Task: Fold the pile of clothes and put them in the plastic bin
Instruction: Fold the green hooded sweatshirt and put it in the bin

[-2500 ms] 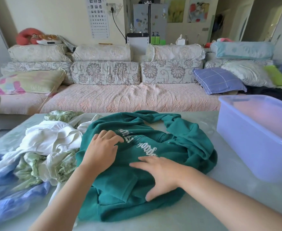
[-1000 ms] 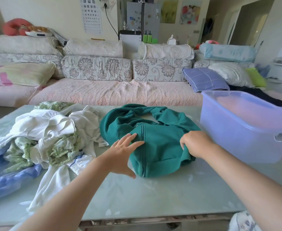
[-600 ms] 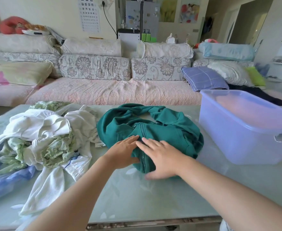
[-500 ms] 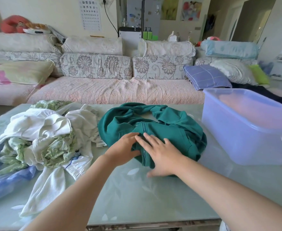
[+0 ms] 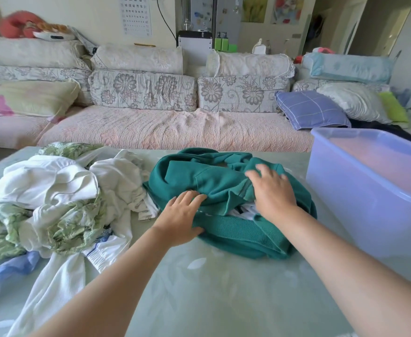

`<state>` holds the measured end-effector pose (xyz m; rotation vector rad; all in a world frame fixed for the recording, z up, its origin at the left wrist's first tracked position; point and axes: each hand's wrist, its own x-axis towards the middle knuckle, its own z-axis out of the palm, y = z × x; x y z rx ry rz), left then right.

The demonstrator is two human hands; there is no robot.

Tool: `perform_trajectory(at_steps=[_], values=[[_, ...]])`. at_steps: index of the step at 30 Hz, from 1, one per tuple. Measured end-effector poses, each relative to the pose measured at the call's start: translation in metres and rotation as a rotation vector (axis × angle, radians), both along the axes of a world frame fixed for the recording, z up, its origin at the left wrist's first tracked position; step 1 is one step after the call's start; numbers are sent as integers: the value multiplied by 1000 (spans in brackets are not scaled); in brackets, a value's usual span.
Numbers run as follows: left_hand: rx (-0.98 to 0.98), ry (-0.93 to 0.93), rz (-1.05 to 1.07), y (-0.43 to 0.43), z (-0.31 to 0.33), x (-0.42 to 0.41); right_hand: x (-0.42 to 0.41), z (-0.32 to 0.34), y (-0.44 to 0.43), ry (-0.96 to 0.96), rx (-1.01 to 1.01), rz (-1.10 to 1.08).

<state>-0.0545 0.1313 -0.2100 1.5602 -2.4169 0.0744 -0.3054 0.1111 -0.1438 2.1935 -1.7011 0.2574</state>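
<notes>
Right hand [image 5: 273, 193] has slid farther over the green sweatshirt [image 5: 194, 171], pressing flat; left hand [image 5: 181, 216] presses flat beside it.

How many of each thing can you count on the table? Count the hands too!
Hands: 2, the left hand and the right hand, both resting on the sweatshirt
Green sweatshirt: 1
Pile of clothes: 1
Plastic bin: 1
Total: 5
</notes>
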Motion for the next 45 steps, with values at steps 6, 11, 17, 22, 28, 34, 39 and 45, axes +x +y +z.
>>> perform_trajectory(at_steps=[6,11,17,22,28,34,39,45], values=[[100,248,87,-19,2,8,19,1,3,214,51,497],[106,217,126,-18,17,22,28,-3,10,93,130,373],[102,-35,116,9,74,23,21,6,18,-32,249,322],[628,-419,55,51,73,34,19,9,35,-289,217,273],[184,59,113,62,64,26,32,17,66,-405,217,306],[49,-23,81,51,42,8,38,22,77,-437,189,465],[38,323,70,39,47,11,39,24,72,-546,39,640],[-397,265,46,37,79,46,43,7,58,-355,102,637]])
